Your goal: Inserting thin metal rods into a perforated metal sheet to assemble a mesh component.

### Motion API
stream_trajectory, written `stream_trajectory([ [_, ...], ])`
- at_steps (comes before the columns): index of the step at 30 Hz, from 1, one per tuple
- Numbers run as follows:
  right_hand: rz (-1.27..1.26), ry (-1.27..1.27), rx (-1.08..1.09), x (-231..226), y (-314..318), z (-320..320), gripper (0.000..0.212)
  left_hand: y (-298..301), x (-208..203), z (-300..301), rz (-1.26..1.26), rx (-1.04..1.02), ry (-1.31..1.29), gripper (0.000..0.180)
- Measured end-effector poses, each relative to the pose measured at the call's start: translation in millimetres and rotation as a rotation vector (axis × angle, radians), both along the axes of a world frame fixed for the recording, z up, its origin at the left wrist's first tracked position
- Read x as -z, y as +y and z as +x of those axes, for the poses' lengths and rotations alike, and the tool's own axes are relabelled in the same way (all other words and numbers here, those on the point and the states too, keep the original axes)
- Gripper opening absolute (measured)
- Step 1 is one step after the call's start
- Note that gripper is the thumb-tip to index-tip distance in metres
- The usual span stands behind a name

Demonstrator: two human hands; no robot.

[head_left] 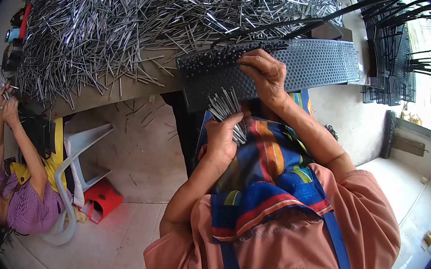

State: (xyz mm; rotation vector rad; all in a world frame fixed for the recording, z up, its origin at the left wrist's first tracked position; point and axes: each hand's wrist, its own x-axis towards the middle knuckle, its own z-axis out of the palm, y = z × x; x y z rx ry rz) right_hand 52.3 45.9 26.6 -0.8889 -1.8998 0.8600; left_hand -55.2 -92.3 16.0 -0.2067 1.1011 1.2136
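Note:
My left hand (221, 138) is closed around a bundle of thin grey metal rods (224, 103), whose upper ends fan out above the thumb. A long dark perforated tray (318, 60) with rows of round holes lies in front of me at the table edge. Many dark rod ends (207, 61) stick up from the holes along its far left part. My right hand (268, 74) is over the middle of the tray, thumb and fingers pinched close to its surface beside the filled holes. Whatever sits between those fingertips is too small to make out.
A large heap of loose metal rods (160, 18) covers the table behind the tray. Black bars (350, 10) stretch to the right, where racks (392, 50) hold more dark rods. At the left a co-worker (25, 193) holds rods on a grey chair (65, 194); a red bag (103, 200) lies nearby.

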Motion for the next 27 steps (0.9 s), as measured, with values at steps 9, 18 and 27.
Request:
stream_trajectory([
  [9,0.129,-0.093,-0.039,3.5,-7.9,8.8,0.018,0.1,1.6,-0.9,0.018,0.017,-0.077,0.023],
  [18,0.082,-0.215,0.049,6.9,-3.2,-5.7,0.015,1.7,1.7,2.6,0.041,0.001,-0.051,0.026],
  [27,0.054,-0.266,0.042,7.2,7.0,-11.9,0.014,2.3,3.9,0.0,0.018,0.000,-0.112,0.023],
])
